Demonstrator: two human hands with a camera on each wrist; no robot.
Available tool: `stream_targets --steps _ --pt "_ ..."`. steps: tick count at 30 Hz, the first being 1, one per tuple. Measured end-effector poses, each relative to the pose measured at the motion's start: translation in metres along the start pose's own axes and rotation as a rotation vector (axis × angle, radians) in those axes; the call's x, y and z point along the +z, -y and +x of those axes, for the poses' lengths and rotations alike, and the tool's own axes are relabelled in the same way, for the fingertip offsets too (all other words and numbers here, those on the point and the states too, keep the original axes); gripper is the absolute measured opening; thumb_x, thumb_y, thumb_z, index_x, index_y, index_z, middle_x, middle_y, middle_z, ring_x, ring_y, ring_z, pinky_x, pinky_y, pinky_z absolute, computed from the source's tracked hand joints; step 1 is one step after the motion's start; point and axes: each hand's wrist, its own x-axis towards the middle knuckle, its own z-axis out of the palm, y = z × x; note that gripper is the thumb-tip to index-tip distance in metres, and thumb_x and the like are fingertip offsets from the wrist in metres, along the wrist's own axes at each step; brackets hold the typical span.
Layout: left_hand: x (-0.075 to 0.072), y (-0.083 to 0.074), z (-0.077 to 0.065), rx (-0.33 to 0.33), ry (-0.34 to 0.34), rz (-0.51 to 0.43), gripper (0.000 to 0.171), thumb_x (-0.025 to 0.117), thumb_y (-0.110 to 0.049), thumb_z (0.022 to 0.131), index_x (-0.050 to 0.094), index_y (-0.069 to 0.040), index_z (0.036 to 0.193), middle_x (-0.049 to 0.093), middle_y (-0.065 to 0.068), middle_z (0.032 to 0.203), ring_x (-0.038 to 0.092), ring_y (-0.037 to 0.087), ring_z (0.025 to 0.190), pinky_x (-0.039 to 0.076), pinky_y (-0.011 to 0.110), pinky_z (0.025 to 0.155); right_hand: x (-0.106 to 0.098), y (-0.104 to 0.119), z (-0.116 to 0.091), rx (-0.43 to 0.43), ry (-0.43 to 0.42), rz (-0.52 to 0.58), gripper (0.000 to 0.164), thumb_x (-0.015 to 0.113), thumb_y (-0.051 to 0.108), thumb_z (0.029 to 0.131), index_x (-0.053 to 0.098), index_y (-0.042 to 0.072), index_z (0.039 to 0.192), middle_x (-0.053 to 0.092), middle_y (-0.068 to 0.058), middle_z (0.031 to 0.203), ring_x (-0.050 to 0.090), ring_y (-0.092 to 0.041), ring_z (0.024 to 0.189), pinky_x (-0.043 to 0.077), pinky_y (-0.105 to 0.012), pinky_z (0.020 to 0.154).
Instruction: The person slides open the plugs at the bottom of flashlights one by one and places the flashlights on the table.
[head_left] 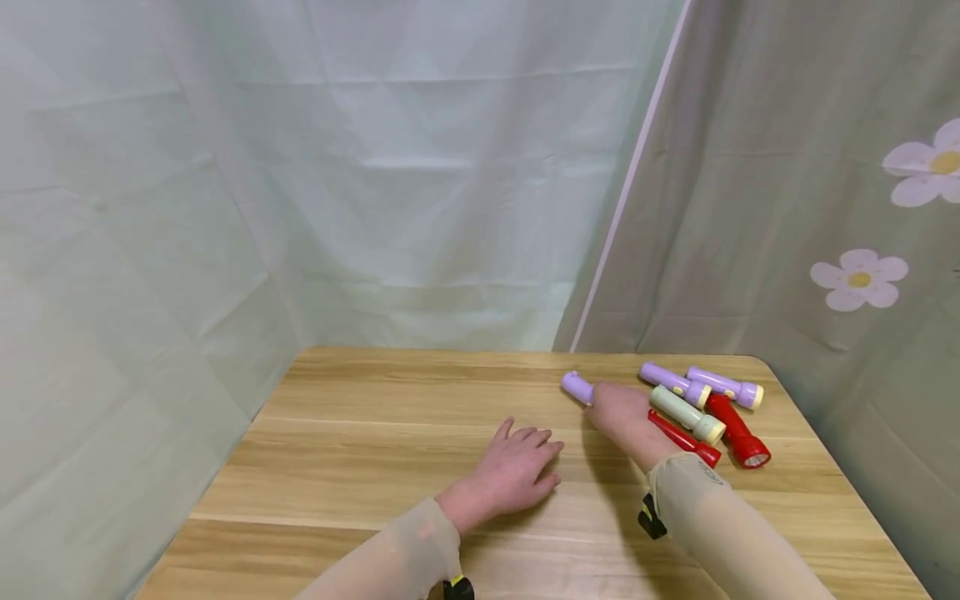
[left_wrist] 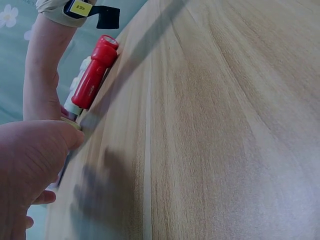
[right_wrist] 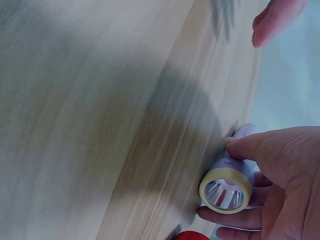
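Observation:
My right hand [head_left: 621, 410] holds a purple flashlight [head_left: 576, 387] at the far right half of the table. In the right wrist view, the thumb and fingers curl round that flashlight's body, and its cream-rimmed lens end [right_wrist: 226, 190] points toward the camera. My left hand [head_left: 512, 472] hovers over the table's middle with its fingers spread loosely and nothing in them. Beside the right hand lie a thin red flashlight [head_left: 684, 437], a pale grey-green flashlight [head_left: 686, 413] and a thicker red flashlight [head_left: 738, 433]. Behind them are two more purple flashlights, one [head_left: 675, 383] left of the other [head_left: 726, 387].
The wooden table [head_left: 360, 433] has its back edge close to a pale curtain [head_left: 435, 208]. A grey curtain [head_left: 720, 208] with white flowers hangs on the right. The grouped flashlights lie close together near the table's right edge.

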Motion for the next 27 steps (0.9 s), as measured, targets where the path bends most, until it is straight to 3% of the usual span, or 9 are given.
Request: stream_targets --steps 12,16,20,27 --pt "0.002 0.000 -0.002 0.005 -0.008 0.000 0.053 0.056 -0.049 0.102 0.055 -0.023 0.148 0.052 0.005 0.151 0.048 0.025 0.138 0.023 0.061 0.117 0.002 0.001 -0.004 0.004 -0.008 0.020 0.024 0.066 0.026 0.091 0.068 0.005 0.101 0.064 -0.013 0.082 0.057 -0.032 0.071 0.047 -0.050 0.066" --pt "0.003 0.002 -0.003 -0.002 -0.012 -0.004 0.054 0.056 -0.049 0.101 0.054 -0.023 0.148 0.052 0.005 0.151 0.049 0.025 0.137 0.024 0.061 0.117 0.002 0.001 -0.005 0.006 -0.014 0.017 0.018 0.066 0.023 0.090 0.068 0.006 0.098 0.063 -0.012 0.081 0.057 -0.033 0.072 0.047 -0.052 0.069" --pt "0.003 0.006 -0.007 -0.015 -0.020 -0.022 0.054 0.057 -0.049 0.101 0.055 -0.022 0.148 0.053 0.006 0.150 0.049 0.026 0.137 0.024 0.062 0.116 0.003 0.000 -0.008 -0.032 -0.063 0.016 0.012 0.068 0.019 0.086 0.066 0.007 0.088 0.064 -0.011 0.078 0.060 -0.033 0.071 0.049 -0.054 0.069" --pt "-0.002 0.015 -0.013 -0.048 -0.047 -0.058 0.055 0.058 -0.048 0.101 0.054 -0.021 0.149 0.053 0.007 0.150 0.050 0.027 0.136 0.026 0.061 0.116 0.003 -0.004 -0.015 -0.127 -0.163 0.015 0.019 0.074 0.024 0.087 0.064 0.009 0.082 0.064 -0.009 0.077 0.062 -0.032 0.070 0.049 -0.055 0.065"
